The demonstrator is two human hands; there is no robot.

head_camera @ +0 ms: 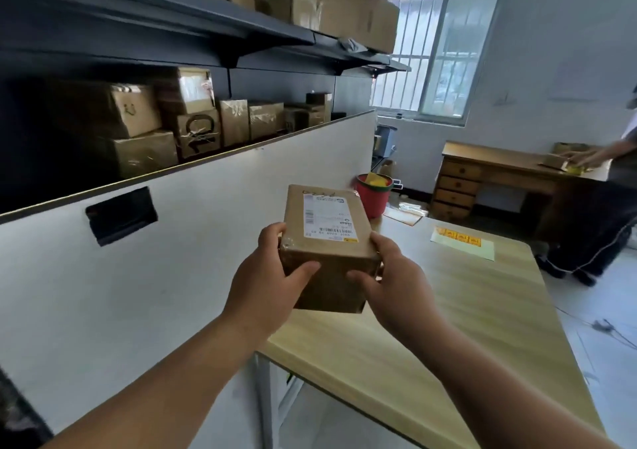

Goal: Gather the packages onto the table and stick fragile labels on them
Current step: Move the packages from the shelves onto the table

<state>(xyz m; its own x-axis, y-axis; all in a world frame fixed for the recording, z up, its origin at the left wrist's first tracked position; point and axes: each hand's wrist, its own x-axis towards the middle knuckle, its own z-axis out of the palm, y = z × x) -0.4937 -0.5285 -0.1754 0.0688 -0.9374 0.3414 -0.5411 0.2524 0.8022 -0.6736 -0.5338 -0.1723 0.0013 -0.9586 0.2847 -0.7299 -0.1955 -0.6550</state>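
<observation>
Gripping the cardboard parcel [327, 231] from the left, the left hand [265, 276] is sharing it with the right hand [393, 276], clasping its right side over the left edge of the table [465, 310]. Lowered too soon, it could be tumbling off that edge.

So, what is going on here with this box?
A person holds a brown box with both hands, left hand and right hand, fingers curled round its near end. It is in the air, not yet on the wooden table. A sheet of yellow labels lies farther along the table, untouched. More boxes stand behind the white partition.
</observation>
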